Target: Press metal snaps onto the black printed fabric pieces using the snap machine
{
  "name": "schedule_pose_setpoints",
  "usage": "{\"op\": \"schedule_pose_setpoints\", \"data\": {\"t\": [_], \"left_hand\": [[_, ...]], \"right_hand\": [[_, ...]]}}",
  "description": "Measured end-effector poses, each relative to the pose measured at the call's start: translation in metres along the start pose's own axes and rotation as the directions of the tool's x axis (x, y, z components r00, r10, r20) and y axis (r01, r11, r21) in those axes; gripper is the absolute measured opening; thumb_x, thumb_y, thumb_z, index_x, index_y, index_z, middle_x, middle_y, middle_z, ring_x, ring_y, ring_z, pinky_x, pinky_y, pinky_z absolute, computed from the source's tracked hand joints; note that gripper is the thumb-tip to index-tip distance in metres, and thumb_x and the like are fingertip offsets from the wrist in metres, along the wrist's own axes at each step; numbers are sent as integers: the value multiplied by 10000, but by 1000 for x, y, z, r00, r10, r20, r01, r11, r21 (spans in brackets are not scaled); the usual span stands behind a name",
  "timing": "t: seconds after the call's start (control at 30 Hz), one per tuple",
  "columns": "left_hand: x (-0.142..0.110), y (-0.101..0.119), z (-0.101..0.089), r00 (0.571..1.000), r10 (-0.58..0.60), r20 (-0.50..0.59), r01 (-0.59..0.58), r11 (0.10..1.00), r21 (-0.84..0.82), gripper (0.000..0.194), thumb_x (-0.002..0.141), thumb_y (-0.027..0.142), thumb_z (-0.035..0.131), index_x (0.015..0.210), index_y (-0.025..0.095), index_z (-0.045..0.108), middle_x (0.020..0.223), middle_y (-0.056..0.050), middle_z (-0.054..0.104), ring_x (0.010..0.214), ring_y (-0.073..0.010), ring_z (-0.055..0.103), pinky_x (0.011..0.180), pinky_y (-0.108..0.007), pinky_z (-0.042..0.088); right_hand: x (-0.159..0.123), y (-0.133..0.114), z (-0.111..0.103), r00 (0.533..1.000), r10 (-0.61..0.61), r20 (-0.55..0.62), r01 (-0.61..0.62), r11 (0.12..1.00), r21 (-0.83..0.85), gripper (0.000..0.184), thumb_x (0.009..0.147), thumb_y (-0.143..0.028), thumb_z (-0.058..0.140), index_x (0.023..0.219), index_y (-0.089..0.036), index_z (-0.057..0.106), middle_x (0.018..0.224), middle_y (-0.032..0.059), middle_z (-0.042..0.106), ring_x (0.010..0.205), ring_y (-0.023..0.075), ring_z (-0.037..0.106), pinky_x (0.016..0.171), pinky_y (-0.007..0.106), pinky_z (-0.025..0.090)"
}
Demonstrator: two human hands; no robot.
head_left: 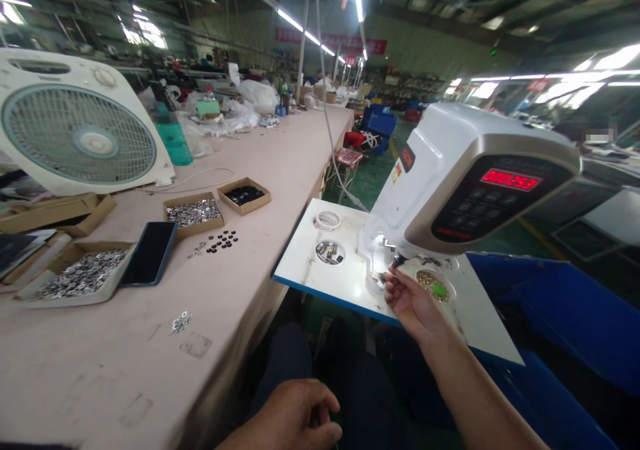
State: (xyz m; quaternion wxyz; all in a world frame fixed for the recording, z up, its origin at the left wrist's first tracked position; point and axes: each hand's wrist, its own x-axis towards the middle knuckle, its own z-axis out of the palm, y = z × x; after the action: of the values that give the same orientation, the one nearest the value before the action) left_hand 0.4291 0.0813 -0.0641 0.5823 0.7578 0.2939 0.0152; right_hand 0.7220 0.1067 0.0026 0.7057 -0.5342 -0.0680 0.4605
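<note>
My right hand (pixel 414 307) reaches to the working point of a white snap-fastening press (pixel 440 170), its fingertips pinched together by the die. Whatever they hold there is too small to make out. A round cup of brass-coloured parts (pixel 425 279) with a green piece (pixel 440 291) is set in the white machine table (pixel 320 280), just beside that hand. Low in the middle, over my dark trousers (pixel 287 360), my left hand (pixel 297 407) has its fingers curled in towards the thumb. Its grip is hidden from view.
On the long table (pixel 240 263) at left are boxes of metal rings (pixel 85 273), small metal parts (pixel 194 212) and black caps (pixel 245 195). A phone (pixel 150 253), loose black caps (pixel 223 240), a ring pile (pixel 181 322) and a fan (pixel 95 137) also lie or stand there. Blue bins (pixel 575 303) flank the machine.
</note>
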Motion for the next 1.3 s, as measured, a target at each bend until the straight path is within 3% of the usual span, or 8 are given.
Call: {"op": "schedule_pose_setpoints", "data": {"t": [0.4, 0.63, 0.87, 1.0, 1.17, 1.23, 1.3], "left_hand": [[-1, -4, 3, 1000, 23, 20, -23, 999, -25, 295, 773, 332, 682, 1040, 220, 739, 911, -5, 729, 761, -130, 639, 640, -201, 424], [-1, -6, 5, 999, 33, 27, -32, 999, -25, 294, 775, 344, 682, 1039, 227, 735, 905, 8, 718, 752, -123, 630, 629, -201, 417], [-4, 6, -2, 1000, 7, 5, -7, 999, 46, 280, 797, 307, 639, 1046, 220, 734, 893, 1, 733, 764, -140, 646, 637, -216, 418], [-3, 3, -2, 998, 34, -56, -29, 995, 96, 275, 807, 297, 634, 1045, 200, 731, 883, -9, 739, 768, -149, 651, 662, -230, 434], [-12, 10, -6, 974, 151, -166, -109, 966, 236, 236, 826, 289, 633, 1018, 220, 751, 898, -5, 736, 794, -145, 650, 699, -240, 439], [-24, 21, -17, 967, 204, -153, -154, 944, 291, 282, 849, 333, 645, 1089, 223, 744, 912, -12, 743, 808, -147, 659, 713, -236, 447], [-39, 31, -34, 953, 247, -176, -174, 920, 351, 306, 865, 382, 656, 1107, 213, 735, 897, -17, 740, 805, -149, 661, 717, -235, 454]], "right_hand": [[4, 4, -1, 999, 35, -5, -33, 989, 146, 48, 829, -129, 684, 835, -163, 650, 683, -6, 695, 490, 73, 593, 400, 142, 466], [3, 0, 0, 999, 49, -3, -48, 989, 139, 41, 828, -119, 664, 822, -158, 652, 717, 11, 713, 513, 75, 608, 412, 138, 470], [-16, 9, -10, 999, 12, -30, -10, 997, 79, 140, 779, -205, 759, 885, -206, 668, 725, -42, 716, 504, 71, 593, 426, 150, 471], [-54, 53, -18, 999, 47, -13, -47, 998, -33, 292, 705, -329, 861, 905, -199, 692, 729, -33, 712, 527, 86, 606, 451, 169, 468], [-106, 166, -48, 966, 257, 15, -246, 937, -247, 433, 545, -482, 914, 721, -177, 661, 640, -11, 664, 515, 107, 594, 446, 182, 385], [-121, 206, -64, 946, 325, -3, -292, 842, -453, 486, 495, -580, 878, 669, -184, 657, 603, -16, 637, 528, 119, 587, 472, 201, 390], [-127, 229, -74, 937, 344, 59, -224, 722, -655, 513, 474, -654, 827, 564, -193, 621, 512, -20, 575, 502, 130, 544, 474, 228, 380]]}}
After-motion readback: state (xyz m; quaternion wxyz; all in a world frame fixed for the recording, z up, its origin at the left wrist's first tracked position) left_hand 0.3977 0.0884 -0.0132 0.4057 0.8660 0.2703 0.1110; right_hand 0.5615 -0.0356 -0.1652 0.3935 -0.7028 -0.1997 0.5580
